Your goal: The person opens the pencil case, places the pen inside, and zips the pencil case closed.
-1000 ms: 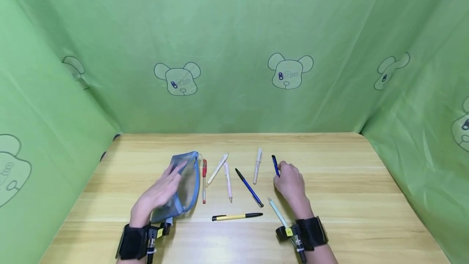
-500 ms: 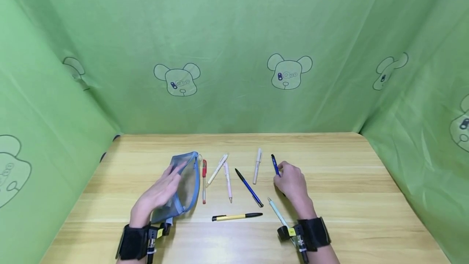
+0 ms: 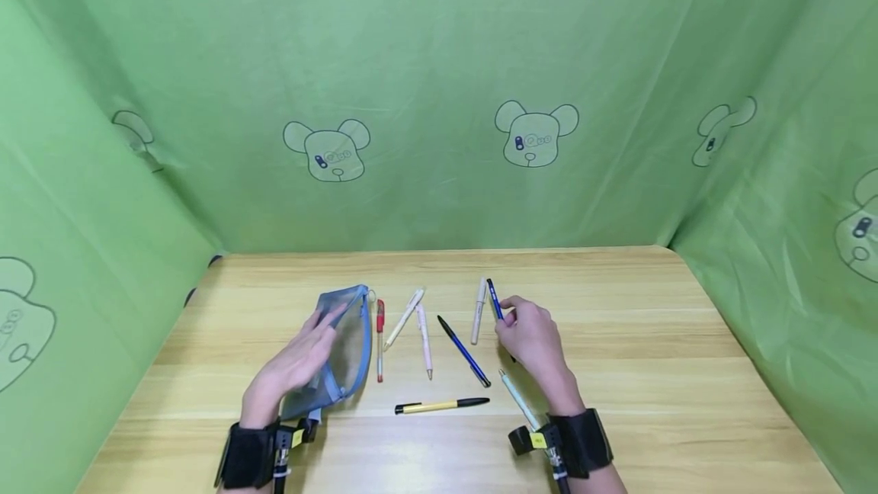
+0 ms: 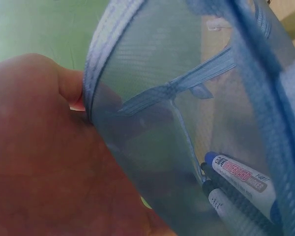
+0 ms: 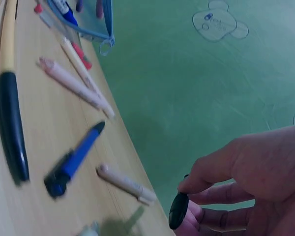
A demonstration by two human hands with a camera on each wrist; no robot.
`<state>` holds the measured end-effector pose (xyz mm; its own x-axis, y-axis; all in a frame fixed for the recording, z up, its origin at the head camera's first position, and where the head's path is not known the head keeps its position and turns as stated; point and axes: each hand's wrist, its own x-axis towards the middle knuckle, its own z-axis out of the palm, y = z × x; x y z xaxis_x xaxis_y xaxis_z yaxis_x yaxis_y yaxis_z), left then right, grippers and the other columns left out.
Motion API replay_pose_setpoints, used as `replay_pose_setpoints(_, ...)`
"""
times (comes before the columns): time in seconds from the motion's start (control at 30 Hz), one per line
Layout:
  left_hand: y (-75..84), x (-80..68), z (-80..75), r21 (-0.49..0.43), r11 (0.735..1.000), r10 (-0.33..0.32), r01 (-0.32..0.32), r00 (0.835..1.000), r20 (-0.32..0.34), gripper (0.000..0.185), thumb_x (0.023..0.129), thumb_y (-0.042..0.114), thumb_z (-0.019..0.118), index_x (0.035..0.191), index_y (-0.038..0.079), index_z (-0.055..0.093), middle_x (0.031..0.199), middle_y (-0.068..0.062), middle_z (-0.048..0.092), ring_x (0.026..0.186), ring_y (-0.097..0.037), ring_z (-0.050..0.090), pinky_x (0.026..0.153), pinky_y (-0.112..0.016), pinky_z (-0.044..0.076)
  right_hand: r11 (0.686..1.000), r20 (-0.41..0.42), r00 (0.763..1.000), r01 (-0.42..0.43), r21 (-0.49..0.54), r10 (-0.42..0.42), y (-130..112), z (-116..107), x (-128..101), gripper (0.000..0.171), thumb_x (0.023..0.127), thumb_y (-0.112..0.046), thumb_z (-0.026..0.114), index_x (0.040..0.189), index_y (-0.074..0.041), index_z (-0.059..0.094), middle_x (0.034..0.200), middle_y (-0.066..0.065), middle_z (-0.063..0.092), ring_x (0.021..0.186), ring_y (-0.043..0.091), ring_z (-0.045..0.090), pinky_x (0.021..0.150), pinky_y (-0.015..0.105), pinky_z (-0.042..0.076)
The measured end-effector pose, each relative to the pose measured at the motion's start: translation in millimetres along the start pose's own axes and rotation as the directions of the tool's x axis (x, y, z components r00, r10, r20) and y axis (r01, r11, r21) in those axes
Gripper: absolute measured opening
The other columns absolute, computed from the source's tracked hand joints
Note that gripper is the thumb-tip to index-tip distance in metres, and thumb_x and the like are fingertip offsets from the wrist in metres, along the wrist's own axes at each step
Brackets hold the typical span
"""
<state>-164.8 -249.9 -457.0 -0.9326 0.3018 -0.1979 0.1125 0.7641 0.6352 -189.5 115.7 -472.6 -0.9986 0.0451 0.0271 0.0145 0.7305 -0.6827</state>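
A translucent blue mesh zip pouch [image 3: 353, 353] lies at the left with its mouth open. My left hand [image 3: 302, 360] rests on the pouch's left side, fingers extended along it. Inside the pouch, the left wrist view shows a whiteboard marker with a blue end [image 4: 241, 177] and another marker [image 4: 226, 206] beside it. My right hand [image 3: 531, 334] pinches a blue pen [image 3: 494, 298] on the right. Only the pen's dark end [image 5: 178, 210] shows in the right wrist view. A whitish capped pen [image 3: 479, 311] lies just left of the right hand.
On the wooden table [image 3: 652, 372] lie a red-capped pen [image 3: 380, 319], a cream pen [image 3: 405, 319], a pale pink pen [image 3: 424, 341], a blue-and-black pen [image 3: 464, 351], a yellow-and-black pen [image 3: 442, 405] and a light blue pen [image 3: 519, 399]. Green cloth [image 3: 439, 197] surrounds the table.
My right hand has moved left with the blue pen, bringing its top close to the whitish pen. The left hand and pouch stay in place.
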Motion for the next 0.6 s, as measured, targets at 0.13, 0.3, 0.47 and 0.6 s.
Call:
replay_pose_setpoints(0.13,-0.3,0.1,0.3,0.003,1.000,0.014,-0.014,1.000,-0.004,0.058,0.110,0.025,0.011,0.164,0.002,0.014,0.168,-0.027,0.008,0.153,-0.050,0.000,0.117,-0.071,0.005,0.999,0.002,0.999,0.044,0.010,-0.044,-8,9,-3,0.035,0.087,-0.004,0.070,0.122,-0.001,0.071,0.078,0.001,0.063,0.056,0.013,0.053,0.048,0.028,0.044)
replay_pose_setpoints(0.3,-0.2,0.3,0.3,0.009,1.000,0.025,-0.025,1.000,-0.009,0.058,0.110,0.024,0.011,0.163,0.001,0.014,0.168,-0.026,0.009,0.152,-0.051,0.000,0.117,-0.071,0.005,0.998,0.021,0.998,0.064,0.028,-0.065,-16,18,-8,0.033,0.087,-0.004,0.071,0.120,-0.003,0.072,0.077,-0.002,0.063,0.056,0.012,0.052,0.049,0.027,0.044)
replay_pose_setpoints(0.47,-0.3,0.1,0.0,0.013,1.000,0.018,-0.018,1.000,-0.004,0.058,0.110,0.025,0.010,0.163,0.001,0.014,0.168,-0.024,0.009,0.153,-0.050,0.000,0.118,-0.070,0.005,0.993,0.039,0.993,0.107,0.042,-0.109,-22,25,-11,0.030,0.087,-0.003,0.071,0.117,-0.001,0.072,0.077,-0.002,0.062,0.056,0.011,0.051,0.048,0.025,0.043)
replay_pose_setpoints(0.6,-0.5,-0.1,0.0,0.012,1.000,0.018,-0.018,1.000,-0.003,0.058,0.111,0.026,0.010,0.163,0.001,0.014,0.169,-0.023,0.010,0.153,-0.050,-0.001,0.118,-0.068,0.004,0.990,0.048,0.989,0.138,0.041,-0.140,-27,28,-13,0.031,0.087,-0.002,0.072,0.117,0.001,0.072,0.075,-0.003,0.062,0.057,0.010,0.051,0.051,0.026,0.044)
